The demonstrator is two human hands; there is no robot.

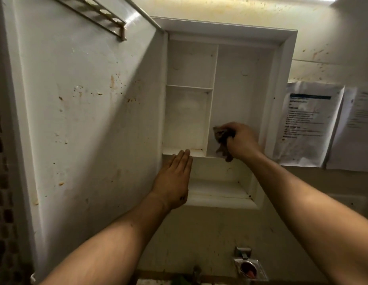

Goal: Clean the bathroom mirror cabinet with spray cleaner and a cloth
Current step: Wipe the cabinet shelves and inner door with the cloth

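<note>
Wiping is under way inside the open mirror cabinet (224, 33): at frame centre the right hand (240, 140) clenches a dark cloth (221, 135) against the tall right compartment, while the left hand (174, 173), fingers flat, steadies the shelf edge (199, 154). Next likely the stained lower ledge (218, 195).

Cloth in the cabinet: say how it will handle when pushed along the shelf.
Probably floppy: the cloth bunches in the right hand and a corner hangs down. Likely light, since one hand holds it easily.

White wall cabinet (220, 25), stained door (86, 103) open leftward — dark crumpled cloth (221, 137) low in its right compartment (236, 83).
</note>
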